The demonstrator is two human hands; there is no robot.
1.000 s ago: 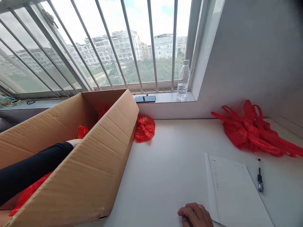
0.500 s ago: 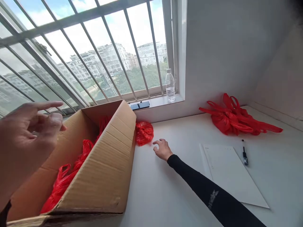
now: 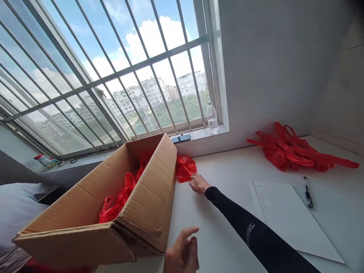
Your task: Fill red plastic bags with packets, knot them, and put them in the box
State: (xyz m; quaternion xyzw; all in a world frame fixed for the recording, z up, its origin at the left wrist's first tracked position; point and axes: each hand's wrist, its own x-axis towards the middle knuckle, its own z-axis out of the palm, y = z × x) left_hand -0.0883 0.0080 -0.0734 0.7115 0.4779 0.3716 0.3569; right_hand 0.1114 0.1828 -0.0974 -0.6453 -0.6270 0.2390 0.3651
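A knotted red plastic bag (image 3: 186,169) lies on the white table against the right side of an open cardboard box (image 3: 152,189). My right hand (image 3: 200,184), on a black-sleeved arm, has its curled fingertips closed on the bag's lower right edge. At the bottom of the view, my left hand (image 3: 182,253) hovers over the table beside the box's near corner. Its index finger and thumb are apart, the other fingers are curled, and nothing is in it. Several more red plastic bags (image 3: 123,195) lie inside the box along its right wall.
A pile of red bags (image 3: 295,151) lies at the back right. Nearer are a white board (image 3: 295,216) and a black pen-like tool (image 3: 308,197). A water bottle (image 3: 212,118) and a phone (image 3: 181,138) rest on the sill of the barred window.
My right hand has moved to the bag beside the box and its fingers have closed in. My left hand has moved from over the box's left side to the table. The view has tilted up and left.
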